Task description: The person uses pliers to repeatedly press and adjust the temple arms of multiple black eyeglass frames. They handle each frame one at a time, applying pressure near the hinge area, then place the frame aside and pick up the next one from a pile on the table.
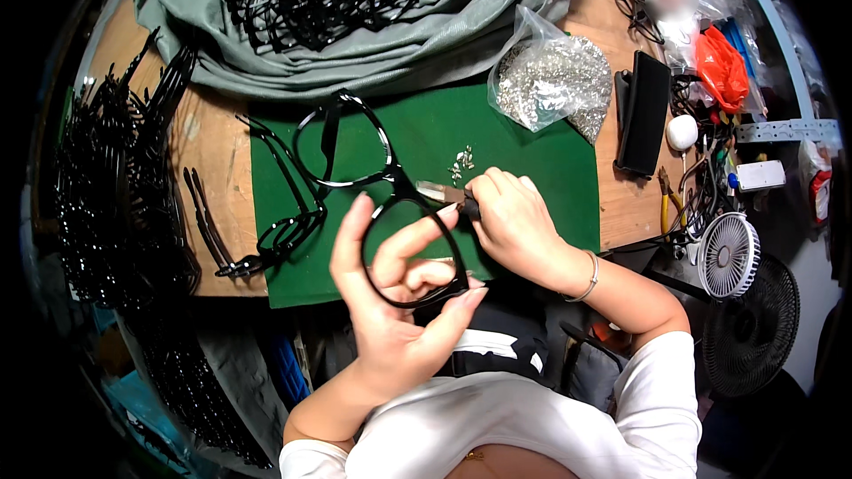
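My left hand (399, 328) grips the right rim of a black glasses frame (388, 153), holding it tilted up over the green mat (559, 204). My right hand (515, 226) is closed on a small tool (437, 192) with a metal tip and a dark handle, its tip close beside the frame's bridge. Small silver pieces (462, 162) lie just beyond the tool. More black glasses frames (286, 232) rest on the mat and wood to the left. A plastic bag of silver parts (550, 80) sits at the mat's back right.
Piles of black frames (115, 177) line the left edge, with more on grey-green cloth (186, 9) at the back. Glasses cases (643, 111), yellow-handled pliers (670, 200), cables and bags crowd the right. A white fan (728, 253) and a black fan (754, 337) stand at the right.
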The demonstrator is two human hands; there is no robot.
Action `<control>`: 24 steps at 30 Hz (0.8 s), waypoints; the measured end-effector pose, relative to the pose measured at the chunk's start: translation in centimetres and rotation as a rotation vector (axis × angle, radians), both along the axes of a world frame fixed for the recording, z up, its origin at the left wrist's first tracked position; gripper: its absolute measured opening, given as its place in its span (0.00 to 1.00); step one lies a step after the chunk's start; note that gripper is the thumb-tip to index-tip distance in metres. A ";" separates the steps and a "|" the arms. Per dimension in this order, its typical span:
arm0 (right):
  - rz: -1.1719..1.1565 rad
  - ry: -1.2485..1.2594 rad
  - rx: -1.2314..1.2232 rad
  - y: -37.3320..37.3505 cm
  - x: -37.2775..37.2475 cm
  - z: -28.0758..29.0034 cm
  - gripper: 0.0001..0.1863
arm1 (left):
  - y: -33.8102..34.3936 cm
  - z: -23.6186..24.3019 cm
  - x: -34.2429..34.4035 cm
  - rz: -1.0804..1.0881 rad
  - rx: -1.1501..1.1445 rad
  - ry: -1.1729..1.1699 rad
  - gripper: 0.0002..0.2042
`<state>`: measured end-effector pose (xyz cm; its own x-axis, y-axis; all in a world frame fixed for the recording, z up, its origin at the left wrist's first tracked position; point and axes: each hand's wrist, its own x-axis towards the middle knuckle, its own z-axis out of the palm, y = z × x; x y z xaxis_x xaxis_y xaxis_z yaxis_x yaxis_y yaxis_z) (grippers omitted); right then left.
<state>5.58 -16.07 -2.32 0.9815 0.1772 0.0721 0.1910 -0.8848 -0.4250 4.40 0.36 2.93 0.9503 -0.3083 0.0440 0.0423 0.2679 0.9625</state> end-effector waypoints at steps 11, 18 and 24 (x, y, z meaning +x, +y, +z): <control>-0.127 0.252 0.818 -0.4 -2.9 7.6 0.07 | -2.4 -0.3 -0.4 0.028 0.230 -0.210 0.43; -0.227 0.764 1.270 -0.9 -1.5 8.7 0.11 | -2.1 -0.6 -0.3 0.023 0.229 -0.220 0.41; -0.148 0.814 1.216 -0.2 -1.2 9.3 0.10 | -1.4 1.0 0.2 -0.073 -0.102 0.122 0.41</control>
<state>4.42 -16.25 6.95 0.8269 0.3094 -0.4695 -0.5189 0.0983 -0.8492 4.59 -1.05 3.97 0.9256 -0.3769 -0.0358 0.1803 0.3558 0.9170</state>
